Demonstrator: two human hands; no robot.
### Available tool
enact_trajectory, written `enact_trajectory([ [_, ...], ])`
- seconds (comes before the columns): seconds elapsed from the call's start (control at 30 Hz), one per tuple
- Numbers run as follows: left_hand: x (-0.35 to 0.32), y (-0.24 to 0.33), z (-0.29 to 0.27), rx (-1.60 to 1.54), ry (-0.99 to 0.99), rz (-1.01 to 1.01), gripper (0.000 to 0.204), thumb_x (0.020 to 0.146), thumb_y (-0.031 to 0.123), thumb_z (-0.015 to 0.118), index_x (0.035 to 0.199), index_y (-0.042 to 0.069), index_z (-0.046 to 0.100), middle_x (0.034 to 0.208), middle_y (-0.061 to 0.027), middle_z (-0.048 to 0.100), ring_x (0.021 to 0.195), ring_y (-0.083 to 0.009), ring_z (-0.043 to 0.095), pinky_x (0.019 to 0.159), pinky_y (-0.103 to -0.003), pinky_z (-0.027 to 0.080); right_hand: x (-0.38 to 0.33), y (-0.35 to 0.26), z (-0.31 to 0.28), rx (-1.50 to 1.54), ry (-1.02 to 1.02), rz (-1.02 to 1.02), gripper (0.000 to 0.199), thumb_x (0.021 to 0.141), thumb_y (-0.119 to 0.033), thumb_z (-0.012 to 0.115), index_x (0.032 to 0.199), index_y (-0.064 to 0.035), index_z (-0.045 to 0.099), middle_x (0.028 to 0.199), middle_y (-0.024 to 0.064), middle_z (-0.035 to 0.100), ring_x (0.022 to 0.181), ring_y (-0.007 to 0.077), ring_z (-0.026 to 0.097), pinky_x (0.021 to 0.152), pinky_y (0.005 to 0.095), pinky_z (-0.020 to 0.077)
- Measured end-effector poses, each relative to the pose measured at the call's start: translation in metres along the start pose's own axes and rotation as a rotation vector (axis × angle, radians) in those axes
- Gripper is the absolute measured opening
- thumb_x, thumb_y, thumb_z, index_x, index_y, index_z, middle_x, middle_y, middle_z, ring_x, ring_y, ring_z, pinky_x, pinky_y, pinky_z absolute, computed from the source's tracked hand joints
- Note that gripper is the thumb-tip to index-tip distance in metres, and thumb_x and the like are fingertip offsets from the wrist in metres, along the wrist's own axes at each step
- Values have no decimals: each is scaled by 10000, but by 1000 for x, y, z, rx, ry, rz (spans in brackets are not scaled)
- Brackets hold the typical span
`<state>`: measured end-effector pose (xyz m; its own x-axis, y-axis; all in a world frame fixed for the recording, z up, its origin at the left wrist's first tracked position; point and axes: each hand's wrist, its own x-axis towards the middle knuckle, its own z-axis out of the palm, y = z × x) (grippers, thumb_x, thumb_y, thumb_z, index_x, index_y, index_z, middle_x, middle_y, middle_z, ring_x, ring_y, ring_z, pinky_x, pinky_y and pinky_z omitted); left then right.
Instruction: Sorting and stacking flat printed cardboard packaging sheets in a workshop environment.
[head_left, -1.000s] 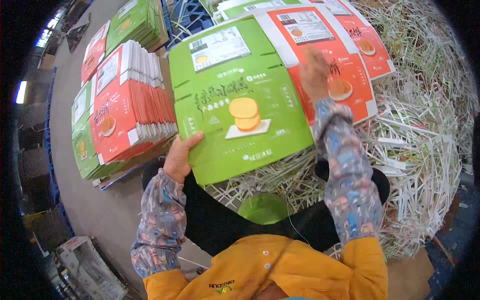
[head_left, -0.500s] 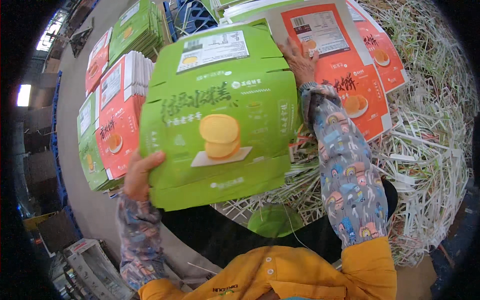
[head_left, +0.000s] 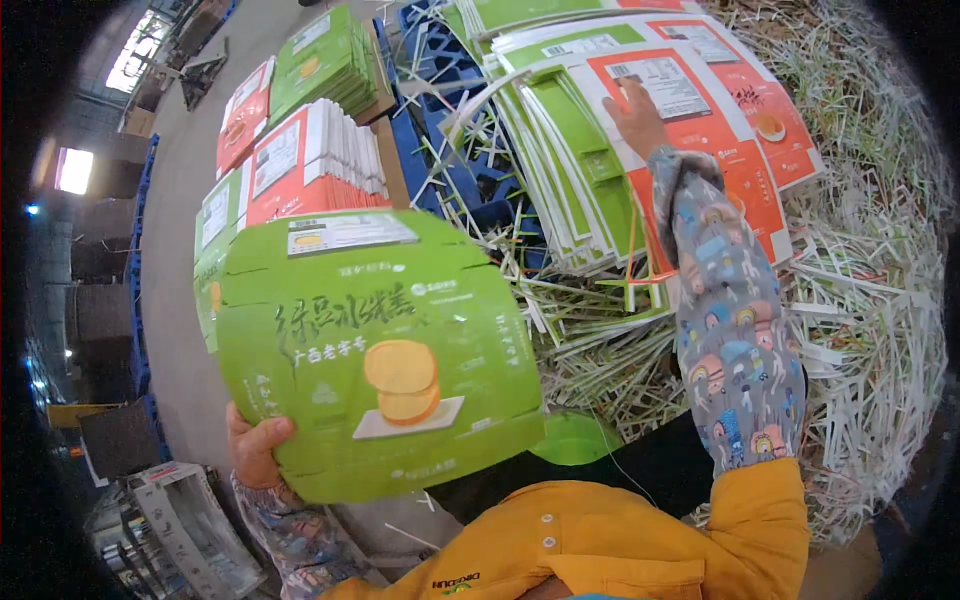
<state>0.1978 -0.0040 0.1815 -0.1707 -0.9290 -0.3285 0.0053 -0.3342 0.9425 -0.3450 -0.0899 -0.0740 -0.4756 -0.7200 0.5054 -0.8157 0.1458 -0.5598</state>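
Observation:
My left hand [head_left: 258,445] grips the lower left edge of a flat green carton blank [head_left: 330,390], its thumb on the printed face and its other fingers hidden behind. The blank is tilted up in front of me, showing a picture of stacked yellow cakes; I cannot tell whether more than one sheet is held. At the upper right, my right hand [head_left: 640,118] touches the label area of an orange-red carton blank [head_left: 690,130] on a stack. Its fingers are loosely bent, with thumb and forefinger apart and nothing seen between them.
Green sheets with white edges [head_left: 570,160] lie beside the red blank. Stacks of green blanks [head_left: 325,65] and red blanks [head_left: 285,160] stand on the left. A blue pallet [head_left: 440,130] holds scraps. Paper strips [head_left: 850,330] heap at right, near a round green object [head_left: 575,440].
The green blank has moved down and left in my left hand. My right hand has left its edge and moved slightly up and right over the red blank, uncovering the stack and pallet.

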Motion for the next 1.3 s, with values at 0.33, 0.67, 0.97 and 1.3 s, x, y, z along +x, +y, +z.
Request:
enact_trajectory([
  [0.33,15,-11,106,-192,-235,296,446,596,37,586,1029,-30,503,922,-109,579,775,-197,569,693,-299,460,-87,-88,-198,980,-182,565,352,867,-335,429,976,-25,555,930,68,579,878,152,543,740,305,445],
  [0.67,73,-242,198,-293,-650,-310,311,740,107,610,1016,-2,517,934,-83,585,776,-168,573,679,-277,465,-212,-42,-244,1154,-418,810,395,902,-312,359,1132,4,418,1067,82,516,945,145,515,794,285,432],
  [0.97,63,-290,206,-219,-483,-345,396,742,68,611,1086,-2,429,941,-102,568,797,-199,570,700,-319,476,-190,-111,-272,689,-432,707,240,829,-88,458,1047,11,445,959,61,526,844,111,515,729,241,425],
  [1.3,23,-249,262,-743,-887,-429,366,826,93,493,1172,31,391,1118,-80,504,999,-193,511,853,-349,417,-161,-264,-329,327,-363,346,166,825,-56,454,973,12,422,862,66,532,767,72,497,671,215,407],
])
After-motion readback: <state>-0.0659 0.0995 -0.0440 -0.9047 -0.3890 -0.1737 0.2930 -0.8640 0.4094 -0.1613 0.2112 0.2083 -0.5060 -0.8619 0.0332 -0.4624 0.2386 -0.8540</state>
